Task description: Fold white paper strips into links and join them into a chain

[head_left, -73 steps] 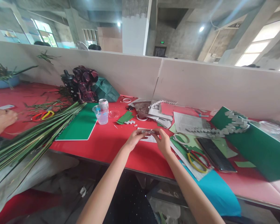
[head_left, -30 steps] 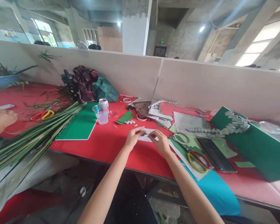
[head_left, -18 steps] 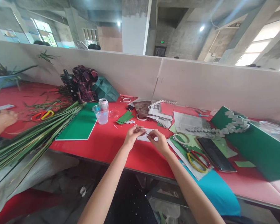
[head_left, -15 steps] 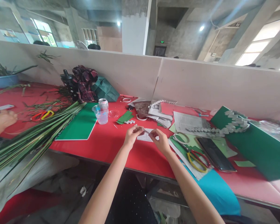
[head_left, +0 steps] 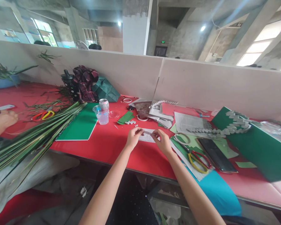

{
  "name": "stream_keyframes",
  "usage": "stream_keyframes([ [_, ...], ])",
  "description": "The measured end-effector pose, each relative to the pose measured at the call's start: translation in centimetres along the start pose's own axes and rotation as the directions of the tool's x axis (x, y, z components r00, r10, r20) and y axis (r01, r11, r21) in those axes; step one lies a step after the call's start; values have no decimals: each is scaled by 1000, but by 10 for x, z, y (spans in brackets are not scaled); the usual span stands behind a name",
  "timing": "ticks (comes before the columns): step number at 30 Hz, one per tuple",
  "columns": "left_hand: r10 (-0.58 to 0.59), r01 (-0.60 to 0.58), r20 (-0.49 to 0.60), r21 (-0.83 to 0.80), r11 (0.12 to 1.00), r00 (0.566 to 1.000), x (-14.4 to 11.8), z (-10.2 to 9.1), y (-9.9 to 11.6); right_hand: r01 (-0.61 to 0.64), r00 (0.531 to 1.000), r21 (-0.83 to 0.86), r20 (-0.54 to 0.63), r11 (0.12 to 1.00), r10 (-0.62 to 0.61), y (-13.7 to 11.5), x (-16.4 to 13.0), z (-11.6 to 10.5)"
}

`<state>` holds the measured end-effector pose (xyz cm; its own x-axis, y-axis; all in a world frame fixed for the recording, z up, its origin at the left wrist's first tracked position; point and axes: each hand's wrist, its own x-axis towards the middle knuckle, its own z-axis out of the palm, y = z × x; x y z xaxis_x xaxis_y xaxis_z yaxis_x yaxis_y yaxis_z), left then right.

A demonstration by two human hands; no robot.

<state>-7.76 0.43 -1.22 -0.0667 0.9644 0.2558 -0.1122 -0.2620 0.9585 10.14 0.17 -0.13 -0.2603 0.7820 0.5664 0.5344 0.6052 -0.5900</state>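
Over the red table (head_left: pixel 107 153), my left hand (head_left: pixel 133 139) and my right hand (head_left: pixel 162 142) face each other with fingertips pinched. A narrow greyish paper strip (head_left: pixel 148 132) stretches between them, one end in each hand. Under the strip lies a piece of printed paper (head_left: pixel 147 138). Small folded paper pieces (head_left: pixel 130 122) sit just beyond my left hand, by dark green paper pieces (head_left: pixel 125 118). Right of my right hand are a white ring (head_left: pixel 182 134), possibly a tape roll, and scissors (head_left: pixel 198 161) with red and yellow handles.
A folded-paper zigzag chain (head_left: pixel 236 126) drapes over a green board (head_left: pixel 255 147), near a black phone (head_left: pixel 216 154). Leftward stand a plastic cup (head_left: pixel 102 117) and a can (head_left: pixel 104 104). Long green leaves (head_left: pixel 42 137) cross a green notebook (head_left: pixel 81 125). Another person's hand (head_left: pixel 3 120) rests far left.
My hands have drawn slightly apart, and the paper strip now lies more level and stretched between them. A small folded piece beyond my left hand has come into sight.
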Motion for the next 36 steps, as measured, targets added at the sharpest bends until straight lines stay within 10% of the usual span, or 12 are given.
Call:
stream_keyframes([
  [7, -211, 226, 87, -248, 942, 974, 2, -1, -3, 28, 998, -30, 49, 999, -26, -1, -3, 4],
  [28, -215, 254, 155, -305, 918, 964, 1, -5, 2, -187, 972, 381, 207, 905, 114, -5, 0, 1],
  [36, -357, 445, 434, -119, 887, 827, -6, -6, 10, -198, 970, 378, -59, 904, 237, -2, 3, -8],
])
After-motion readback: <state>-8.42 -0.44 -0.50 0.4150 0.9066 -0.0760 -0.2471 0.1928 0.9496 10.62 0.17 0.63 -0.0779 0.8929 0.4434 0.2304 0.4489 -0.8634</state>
